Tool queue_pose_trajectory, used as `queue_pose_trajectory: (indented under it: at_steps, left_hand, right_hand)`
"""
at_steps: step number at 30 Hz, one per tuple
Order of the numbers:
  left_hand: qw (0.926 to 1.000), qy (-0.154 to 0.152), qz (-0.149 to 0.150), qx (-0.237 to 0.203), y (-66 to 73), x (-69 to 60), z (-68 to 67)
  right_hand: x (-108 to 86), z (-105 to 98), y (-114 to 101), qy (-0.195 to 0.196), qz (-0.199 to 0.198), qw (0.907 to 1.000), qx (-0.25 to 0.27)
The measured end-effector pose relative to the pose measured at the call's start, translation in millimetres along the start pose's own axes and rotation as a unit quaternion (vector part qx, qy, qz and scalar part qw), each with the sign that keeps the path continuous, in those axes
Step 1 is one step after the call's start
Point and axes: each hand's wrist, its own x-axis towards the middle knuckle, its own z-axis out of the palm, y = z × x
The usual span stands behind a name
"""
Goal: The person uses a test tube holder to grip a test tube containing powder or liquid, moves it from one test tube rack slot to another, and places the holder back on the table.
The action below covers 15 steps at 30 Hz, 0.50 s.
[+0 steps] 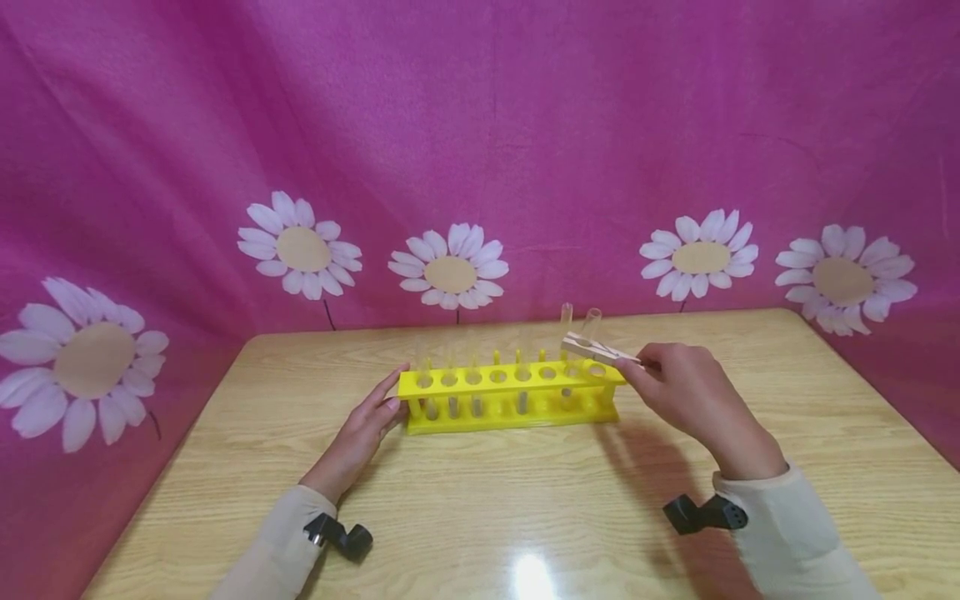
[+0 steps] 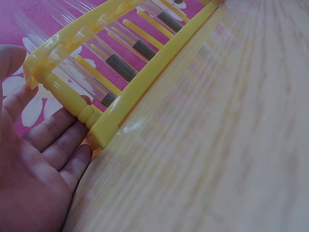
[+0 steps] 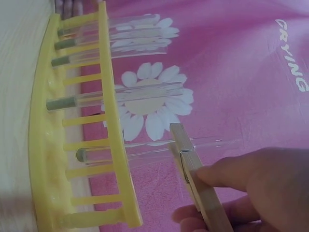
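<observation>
Head view shows a magenta fabric backdrop printed with white daisies behind a pale wood-grained counter, and the yellow plastic test-tube rack stands on that counter lengthwise across the person's front, likely so both ends lie within reach. The left hand is at the rack's left end, fingers extended against the end post rather than wrapped round it, probably to keep the light frame from sliding. The right hand works at the opposite end, its thumb and fingers pinching a pale wooden peg-style clamp, perhaps because the clamp gives a longer reach and spares touching the glassy wall. Its tip crosses a slim clear test tube above the rack's top plate; that tube sits partly through a hole, its bottom higher than those of the other clear tubes. Two rims show beside the clamp in the head view; whether the second is another tube, I cannot tell. Both forearms come in low from the sides, the right wrist bent inward above the counter, the left reaching forward. Smallest are the dark grey-green plugs of material at the tube bottoms
</observation>
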Motion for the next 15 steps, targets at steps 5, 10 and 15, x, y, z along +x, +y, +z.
queue_pose_trajectory:
  at_steps: [5, 10, 15]
  left_hand:
    - [1.0000, 0.003, -0.002, 0.000, -0.2, -0.4, 0.6]
    - [1.0000, 0.003, 0.000, -0.001, 0.4, -0.4, 0.9]
    - [1.0000, -0.001, 0.000, -0.004, 0.5, -0.1, 0.3]
  right_hand:
    - [-0.9, -1.4, -1.3, 0.006, 0.002, 1.0000, 0.000]
    - [-1.4, -3.2, -2.3, 0.011, 0.002, 0.9999, 0.000]
    - [-2.4, -5.0, -3.3, 0.022, 0.001, 0.9998, -0.002]
